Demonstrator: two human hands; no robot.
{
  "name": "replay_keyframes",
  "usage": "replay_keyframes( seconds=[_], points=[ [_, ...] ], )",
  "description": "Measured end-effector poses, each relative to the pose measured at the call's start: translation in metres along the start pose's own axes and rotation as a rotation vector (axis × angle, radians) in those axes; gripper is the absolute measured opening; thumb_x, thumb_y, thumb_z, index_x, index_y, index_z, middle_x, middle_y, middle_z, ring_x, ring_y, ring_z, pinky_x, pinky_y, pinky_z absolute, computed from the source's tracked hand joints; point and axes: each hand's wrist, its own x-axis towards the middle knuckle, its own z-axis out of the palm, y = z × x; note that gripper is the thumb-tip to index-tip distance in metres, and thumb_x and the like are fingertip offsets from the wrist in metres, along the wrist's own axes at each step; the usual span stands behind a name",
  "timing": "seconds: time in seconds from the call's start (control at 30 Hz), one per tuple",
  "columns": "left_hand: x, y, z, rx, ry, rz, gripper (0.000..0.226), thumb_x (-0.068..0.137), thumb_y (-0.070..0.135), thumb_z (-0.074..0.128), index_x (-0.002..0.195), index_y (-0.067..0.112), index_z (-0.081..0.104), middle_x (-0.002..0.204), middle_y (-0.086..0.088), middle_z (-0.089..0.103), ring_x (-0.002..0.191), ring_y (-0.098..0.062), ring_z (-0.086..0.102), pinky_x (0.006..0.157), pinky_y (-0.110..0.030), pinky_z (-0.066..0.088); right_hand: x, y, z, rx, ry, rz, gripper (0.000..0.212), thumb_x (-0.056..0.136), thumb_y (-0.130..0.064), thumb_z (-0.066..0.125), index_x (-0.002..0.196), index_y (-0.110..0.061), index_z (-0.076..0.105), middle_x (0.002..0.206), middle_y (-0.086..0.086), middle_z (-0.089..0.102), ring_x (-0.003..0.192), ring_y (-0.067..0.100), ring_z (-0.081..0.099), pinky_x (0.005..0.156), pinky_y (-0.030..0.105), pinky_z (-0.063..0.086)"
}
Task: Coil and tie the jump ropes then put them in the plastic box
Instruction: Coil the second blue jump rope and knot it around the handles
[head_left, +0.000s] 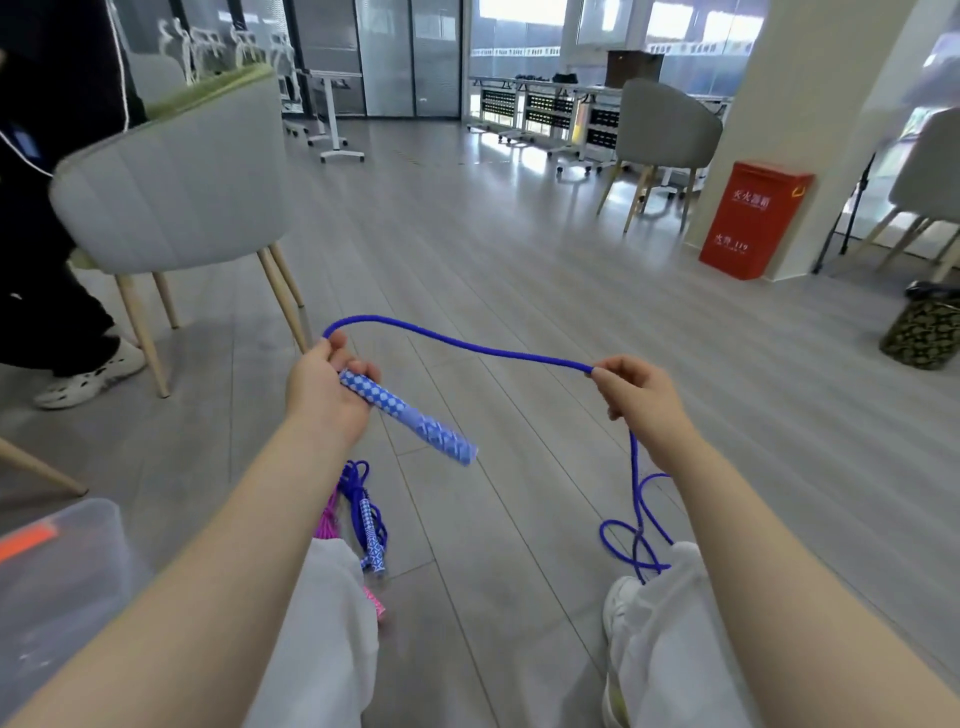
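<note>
Blue rope (457, 343) stretched between both hands, sagging only slightly, most likely to measure out the first loop of a coil. Left hand (324, 395) curled round the top of the patterned blue handle (410, 418), fingers (358, 370) wrapped over it with the rope's start pinched at the thumb, handle slanting down and to the right, free end hanging clear. Right hand (636, 389) raised to about the same height, thumb and forefinger closed on the rope, remaining fingers loosely bent; rest of the rope dropping from that pinch to a loose tangle (636, 540) on the floor (519, 249), beside the right shoe (621, 597). Both forearms reaching forward from the lower corners, wrists roughly level, hands well apart. Coiling judged barely begun: no finished loop gathered at the handle yet, tying and boxing not yet done. More jump ropes (363, 514), a second blue one and a pink one, lying bunched on the floor by the left leg, apparently waiting for their turn. Clear plastic box (62, 571) at lower left, close to the left arm, within easy reach for the drop-off; contents too blurred to tell. Grey chair (171, 176) and another person's leg (57, 312) at far left, red cabinet (753, 218) at right, all well apart from the work.
</note>
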Motion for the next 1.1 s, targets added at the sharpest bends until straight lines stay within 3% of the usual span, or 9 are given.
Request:
replay_keyframes(
  seconds=[0.17, 0.3, 0.47, 0.6, 0.73, 0.87, 0.97, 1.1],
  points=[
    [-0.020, -0.049, 0.011, 0.416, -0.185, -0.179, 0.028, 0.097, 0.015, 0.035, 0.086, 0.008, 0.059, 0.048, 0.007, 0.038, 0.041, -0.009, 0.037, 0.054, -0.021, 0.040, -0.019, -0.022, 0.031, 0.130, 0.004, -0.023, 0.014, 0.094, -0.016, 0.058, 0.088, -0.012, 0.070, 0.060, -0.004, 0.054, 0.055, 0.014, 0.046, 0.055, 0.029, 0.043],
    [-0.031, -0.074, 0.011, 0.599, -0.334, -0.139, 0.029, 0.100, 0.013, 0.040, 0.093, 0.003, 0.066, 0.058, 0.003, 0.051, 0.054, -0.013, 0.048, 0.066, -0.027, 0.046, -0.033, -0.028, 0.060, 0.191, -0.026, -0.036, 0.015, 0.096, -0.017, 0.058, 0.088, -0.014, 0.070, 0.056, -0.002, 0.053, 0.049, 0.011, 0.043, 0.047, 0.022, 0.036],
    [-0.033, -0.083, 0.004, 0.736, -0.387, -0.142, 0.030, 0.101, 0.018, 0.044, 0.099, 0.006, 0.071, 0.075, -0.003, 0.064, 0.067, -0.016, 0.058, 0.076, -0.031, 0.051, -0.035, -0.021, 0.081, 0.182, -0.083, -0.032, 0.020, 0.098, -0.015, 0.052, 0.092, -0.022, 0.070, 0.063, -0.008, 0.056, 0.057, 0.004, 0.048, 0.057, 0.020, 0.039],
    [-0.024, -0.085, 0.002, 0.591, -0.373, -0.154, 0.031, 0.101, 0.020, 0.044, 0.100, 0.012, 0.074, 0.094, -0.008, 0.069, 0.070, -0.015, 0.058, 0.078, -0.032, 0.050, -0.036, -0.019, 0.091, 0.226, -0.183, -0.025, 0.019, 0.097, -0.003, 0.050, 0.102, -0.006, 0.068, 0.063, -0.016, 0.064, 0.057, -0.003, 0.055, 0.056, 0.009, 0.042],
    [-0.017, -0.084, 0.004, 0.566, -0.385, -0.141, 0.033, 0.103, 0.024, 0.040, 0.117, 0.012, 0.067, 0.112, -0.003, 0.072, 0.097, -0.018, 0.066, 0.086, -0.031, 0.050, -0.032, -0.015, 0.098, 0.077, -0.214, -0.071, 0.012, 0.095, -0.011, 0.055, 0.100, -0.016, 0.065, 0.048, -0.014, 0.046, 0.061, 0.006, 0.056, 0.064, 0.018, 0.047],
    [-0.011, -0.081, 0.009, 0.492, -0.357, -0.161, 0.034, 0.104, 0.026, 0.038, 0.116, 0.014, 0.067, 0.105, -0.003, 0.072, 0.097, -0.013, 0.069, 0.082, -0.029, 0.049, -0.022, -0.010, 0.096, -0.023, -0.166, -0.132, 0.007, 0.091, -0.025, 0.065, 0.088, -0.021, 0.070, 0.049, -0.012, 0.037, 0.050, 0.006, 0.034, 0.053, 0.019, 0.030],
    [-0.006, -0.078, 0.009, 0.482, -0.341, -0.212, 0.033, 0.103, 0.029, 0.038, 0.111, 0.018, 0.068, 0.103, 0.001, 0.074, 0.086, -0.011, 0.068, 0.079, -0.030, 0.048, -0.018, -0.008, 0.091, -0.182, -0.235, -0.177, 0.009, 0.091, -0.029, 0.064, 0.085, -0.024, 0.070, 0.050, -0.015, 0.045, 0.050, 0.005, 0.039, 0.053, 0.016, 0.031],
    [0.000, -0.072, 0.011, 0.384, -0.323, -0.272, 0.034, 0.103, 0.028, 0.038, 0.113, 0.014, 0.067, 0.091, 0.001, 0.072, 0.081, -0.013, 0.064, 0.073, -0.030, 0.053, -0.014, -0.004, 0.084, -0.387, -0.315, -0.199, 0.014, 0.087, -0.036, 0.063, 0.077, -0.026, 0.066, 0.050, -0.010, 0.043, 0.050, 0.007, 0.038, 0.053, 0.024, 0.033]
  ],
)
